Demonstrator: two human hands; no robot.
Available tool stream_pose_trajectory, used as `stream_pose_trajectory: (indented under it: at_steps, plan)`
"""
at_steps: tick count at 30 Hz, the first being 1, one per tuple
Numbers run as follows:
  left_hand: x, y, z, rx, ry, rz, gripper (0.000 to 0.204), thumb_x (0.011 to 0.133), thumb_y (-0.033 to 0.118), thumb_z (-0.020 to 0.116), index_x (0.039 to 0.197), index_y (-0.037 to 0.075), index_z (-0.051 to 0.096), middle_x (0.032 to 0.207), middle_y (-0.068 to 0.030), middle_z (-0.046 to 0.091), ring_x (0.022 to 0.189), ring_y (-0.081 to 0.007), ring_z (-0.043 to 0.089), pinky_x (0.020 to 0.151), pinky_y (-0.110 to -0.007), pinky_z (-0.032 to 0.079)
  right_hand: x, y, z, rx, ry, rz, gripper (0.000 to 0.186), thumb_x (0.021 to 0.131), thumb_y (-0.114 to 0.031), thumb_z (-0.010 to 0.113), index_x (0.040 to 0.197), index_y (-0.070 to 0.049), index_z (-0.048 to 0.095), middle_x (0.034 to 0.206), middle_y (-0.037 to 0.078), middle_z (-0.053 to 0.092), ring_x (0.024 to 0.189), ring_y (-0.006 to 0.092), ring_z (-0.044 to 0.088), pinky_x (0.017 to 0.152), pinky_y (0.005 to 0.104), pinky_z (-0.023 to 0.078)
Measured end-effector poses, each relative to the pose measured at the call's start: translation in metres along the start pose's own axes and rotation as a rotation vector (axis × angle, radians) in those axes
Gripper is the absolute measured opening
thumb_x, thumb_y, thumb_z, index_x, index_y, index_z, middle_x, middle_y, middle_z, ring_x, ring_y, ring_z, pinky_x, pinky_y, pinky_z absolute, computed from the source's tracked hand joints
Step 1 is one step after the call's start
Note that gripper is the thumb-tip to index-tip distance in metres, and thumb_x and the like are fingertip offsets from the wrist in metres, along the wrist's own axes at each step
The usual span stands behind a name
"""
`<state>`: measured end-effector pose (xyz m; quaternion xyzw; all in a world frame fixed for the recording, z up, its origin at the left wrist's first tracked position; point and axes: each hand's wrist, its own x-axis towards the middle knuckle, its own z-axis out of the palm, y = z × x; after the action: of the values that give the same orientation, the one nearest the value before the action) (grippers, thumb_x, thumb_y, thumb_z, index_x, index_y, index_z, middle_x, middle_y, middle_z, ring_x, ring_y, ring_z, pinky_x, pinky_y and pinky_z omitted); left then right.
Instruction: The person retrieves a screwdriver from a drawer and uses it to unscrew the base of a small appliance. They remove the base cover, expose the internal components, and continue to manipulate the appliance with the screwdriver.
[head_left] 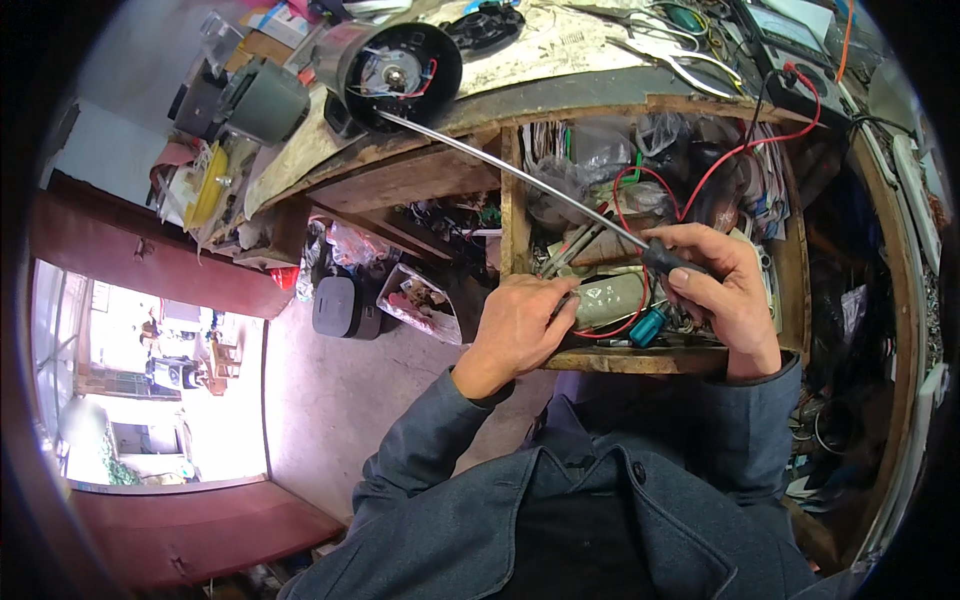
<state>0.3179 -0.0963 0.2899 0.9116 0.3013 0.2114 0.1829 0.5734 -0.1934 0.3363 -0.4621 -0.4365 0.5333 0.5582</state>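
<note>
My right hand (725, 285) is closed around the dark handle of a long screwdriver (520, 178). Its thin metal shaft slants up and left across the open drawer (640, 360). In the picture the tip overlaps the lower rim of a dark cylindrical housing (345, 70), which lies on its side with a round part and wires inside. My left hand (520, 325) is at the drawer's left side, fingers curled in; what they grip, if anything, is hidden. Beside them are a grey-green oblong object (608, 300) and a long narrow metal tool (578, 243). A teal-handled tool (648, 327) sits near the drawer's front.
Red test leads (745, 150) trail from a meter (790, 85) into the drawer. Pliers (690, 70) and a black round part (485, 25) lie on the bench. A grey container (262, 103) stands at left. Below are a black bin (345, 307) and a box (422, 300).
</note>
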Motion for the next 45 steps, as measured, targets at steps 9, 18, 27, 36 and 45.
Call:
stream_pose_trajectory:
  at_steps: [9, 18, 27, 36, 45]
  plan:
    - [-0.002, -0.004, 0.001, -0.044, 0.031, 0.033, 0.026, 0.092, 0.022, 0.066, 0.108, 0.004, 0.073, 0.085, -0.021, 0.071, 0.083, -0.0412, 0.068, 0.076, -0.048, 0.053, 0.001, 0.003, 0.002, -0.015, 0.027, -0.055, 0.039, 0.091, -0.005, 0.063, 0.129, 0.0, 0.067, 0.078, -0.003, 0.065, 0.056, -0.0004, 0.046, 0.049, 0.0177, 0.032]
    - [-0.005, -0.003, -0.001, -0.053, 0.04, 0.046, 0.026, 0.093, 0.023, 0.065, 0.109, 0.004, 0.072, 0.085, -0.0206, 0.071, 0.084, -0.0406, 0.068, 0.076, -0.048, 0.053, 0.002, 0.014, 0.001, -0.011, 0.061, -0.084, 0.037, 0.091, -0.007, 0.064, 0.128, -0.001, 0.068, 0.076, -0.001, 0.065, 0.054, 0.0003, 0.046, 0.047, 0.0173, 0.031]
    - [-0.008, -0.007, 0.004, -0.049, 0.04, 0.039, 0.025, 0.095, 0.024, 0.064, 0.108, 0.005, 0.071, 0.088, -0.02, 0.071, 0.086, -0.04, 0.068, 0.08, -0.048, 0.052, -0.017, -0.029, 0.024, -0.002, 0.044, -0.006, 0.039, 0.092, -0.009, 0.062, 0.13, -0.001, 0.065, 0.079, 0.0, 0.064, 0.059, 0.0024, 0.05, 0.048, 0.0188, 0.031]
    - [-0.01, -0.003, 0.0, -0.045, 0.028, 0.053, 0.026, 0.093, 0.024, 0.064, 0.107, 0.003, 0.072, 0.091, -0.0192, 0.073, 0.086, -0.0379, 0.068, 0.08, -0.046, 0.051, -0.039, -0.103, 0.064, -0.765, 0.087, -0.306, 0.038, 0.087, -0.002, 0.064, 0.125, 0.003, 0.065, 0.087, 0.012, 0.07, 0.074, 0.016, 0.06, 0.074, 0.0268, 0.047]
    - [-0.012, -0.005, 0.0, -0.058, 0.028, 0.057, 0.026, 0.093, 0.025, 0.064, 0.107, 0.004, 0.073, 0.092, -0.0185, 0.073, 0.085, -0.037, 0.068, 0.078, -0.046, 0.05, -0.042, -0.123, 0.084, -1.184, 0.071, -0.443, 0.043, 0.084, 0.003, 0.066, 0.126, -0.002, 0.067, 0.08, 0.015, 0.064, 0.064, 0.0244, 0.062, 0.063, 0.033, 0.048]
